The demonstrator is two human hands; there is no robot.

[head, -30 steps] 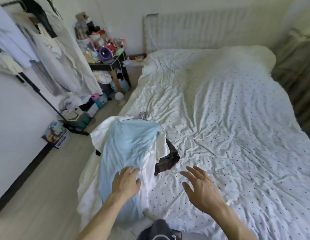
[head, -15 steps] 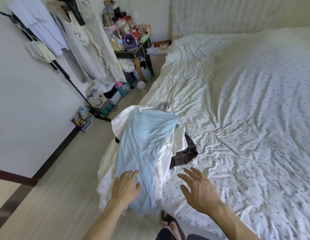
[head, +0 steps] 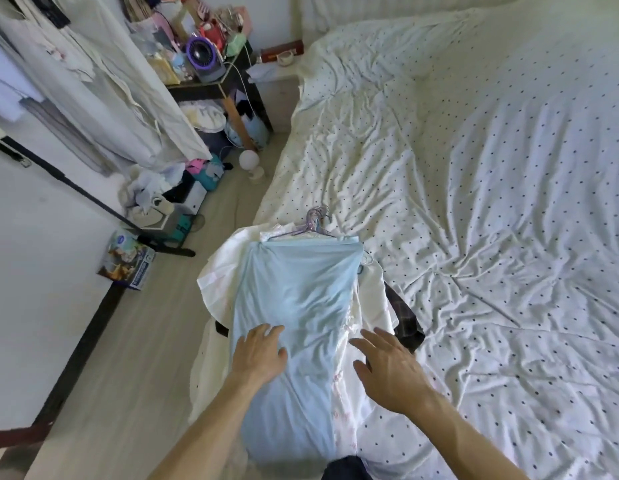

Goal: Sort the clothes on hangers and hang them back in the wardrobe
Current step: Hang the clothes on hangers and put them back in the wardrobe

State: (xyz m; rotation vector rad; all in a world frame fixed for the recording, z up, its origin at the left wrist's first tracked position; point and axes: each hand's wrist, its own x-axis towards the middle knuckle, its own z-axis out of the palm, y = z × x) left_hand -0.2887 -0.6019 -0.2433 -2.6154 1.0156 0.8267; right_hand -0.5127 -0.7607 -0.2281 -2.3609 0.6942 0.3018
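A light blue garment (head: 294, 306) is laid lengthwise on top of a pile at the lower centre of the frame, on the near left edge of the bed (head: 491, 209). It is spread over white garments (head: 218, 282), which show on both its sides and hang off the bed's edge towards the floor (head: 134, 358). At the pile's far end a bunch of purple wire hanger hooks (head: 316, 220) is seen lying on the dotted sheet. A dark plaid garment (head: 405, 317) sticks out from under the pile on the right.

The left hand (head: 259, 351) is laid flat on the blue garment, its fingers straight and slightly spread, nothing gripped. The same place on the cloth has been kept by it since half a second ago. The right hand (head: 391, 372) is held open with its fingers spread and nothing in them. It was over the dotted sheet beside the pile before, and its fingertips are now brought over the right edge of the white garments. Whether the cloth is touched there cannot be told. The pile itself is unmoved.

At the upper left, pale clothes (head: 103, 81) are hung on a black rail. Beside them a cluttered tabletop (head: 211, 86) carries a purple fan (head: 202, 55). On the floor below are a round white lamp (head: 249, 161), a pair of shoes (head: 155, 206) and a printed box (head: 128, 261) against the wall.
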